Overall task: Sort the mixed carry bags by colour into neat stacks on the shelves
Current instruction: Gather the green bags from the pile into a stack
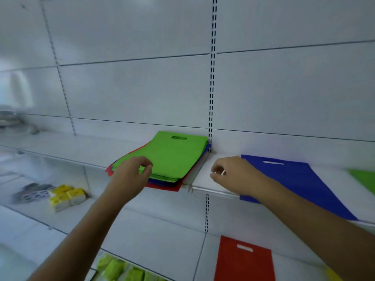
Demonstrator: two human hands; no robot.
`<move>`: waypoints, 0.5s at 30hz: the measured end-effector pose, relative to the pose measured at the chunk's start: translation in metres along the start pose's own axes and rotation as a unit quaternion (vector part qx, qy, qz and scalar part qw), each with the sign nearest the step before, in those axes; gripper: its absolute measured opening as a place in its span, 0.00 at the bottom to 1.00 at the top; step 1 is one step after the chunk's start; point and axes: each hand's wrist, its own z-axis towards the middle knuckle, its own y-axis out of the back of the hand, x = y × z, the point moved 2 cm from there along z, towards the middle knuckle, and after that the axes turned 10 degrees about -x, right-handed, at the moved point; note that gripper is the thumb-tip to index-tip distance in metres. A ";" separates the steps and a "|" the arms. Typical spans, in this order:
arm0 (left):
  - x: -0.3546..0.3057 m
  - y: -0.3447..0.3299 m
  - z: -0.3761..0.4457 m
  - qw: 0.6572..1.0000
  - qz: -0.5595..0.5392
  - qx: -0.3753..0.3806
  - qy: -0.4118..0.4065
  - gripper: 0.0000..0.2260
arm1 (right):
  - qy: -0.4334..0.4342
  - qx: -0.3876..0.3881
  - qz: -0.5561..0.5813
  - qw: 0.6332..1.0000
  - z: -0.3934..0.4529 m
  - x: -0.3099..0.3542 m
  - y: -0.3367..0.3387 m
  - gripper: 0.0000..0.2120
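On the lower left shelf, yellow packets (pixel 67 196) are lying near some grey items, which are too blurred to name. The left hand (pixel 129 175) is hovering over the near left corner of the mixed stack of bags (pixel 172 157), with its fingers curled; I cannot tell if it is pinching the green top bag or only touching it. Under the green bag, blue and red bags are showing at the edges. To the right, the right hand (pixel 233 173) is hanging above the white shelf (pixel 203 177), with fingers loosely curled and holding nothing. Behind its forearm, a blue bag (pixel 294 179) is lying flat on the shelf. A green bag (pixel 363 179) is lying at the far right edge. Below, a red bag (pixel 243 260) is lying on a lower shelf.
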 end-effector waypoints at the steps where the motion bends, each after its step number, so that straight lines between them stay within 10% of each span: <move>1: 0.013 -0.001 0.005 1.000 -0.001 0.000 0.004 0.06 | -0.006 0.001 -0.008 1.000 0.010 0.000 -0.008 0.10; 7: 0.082 -0.028 0.066 0.999 0.024 0.043 0.022 0.15 | -0.107 0.016 -0.053 0.993 0.089 -0.008 -0.054 0.25; 15: 0.122 -0.086 0.148 0.962 0.136 0.237 -0.020 0.23 | -0.332 0.130 0.186 0.916 0.148 -0.028 -0.113 0.29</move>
